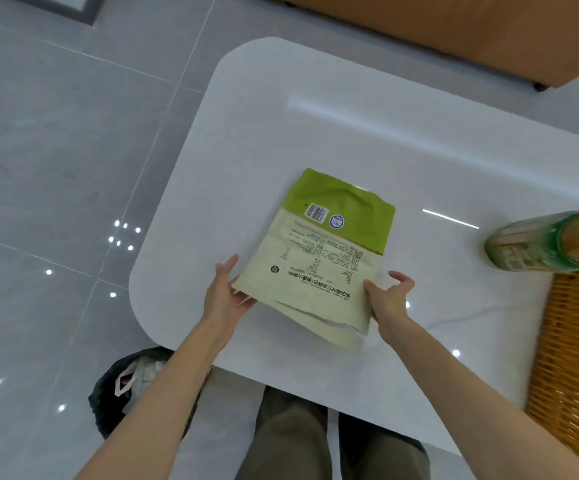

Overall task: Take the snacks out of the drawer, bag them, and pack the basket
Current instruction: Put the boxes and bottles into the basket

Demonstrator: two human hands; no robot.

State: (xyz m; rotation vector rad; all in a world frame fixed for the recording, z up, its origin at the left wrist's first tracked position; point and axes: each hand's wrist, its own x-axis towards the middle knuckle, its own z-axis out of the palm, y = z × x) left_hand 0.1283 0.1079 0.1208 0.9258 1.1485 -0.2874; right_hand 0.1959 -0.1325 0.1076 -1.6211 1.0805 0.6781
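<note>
A flat green and cream snack pouch lies back side up on the white table, its torn opening toward me. My left hand grips the pouch's near left corner. At the near right corner my right hand pinches the edge with thumb and fingers. A woven wicker basket sits at the table's right edge. A green bottle lies on its side just beyond the basket.
A black bin with a bag and white scraps stands on the grey tiled floor below the table's near left corner. An orange-brown sofa lies beyond the table's far side. My legs are under the near edge.
</note>
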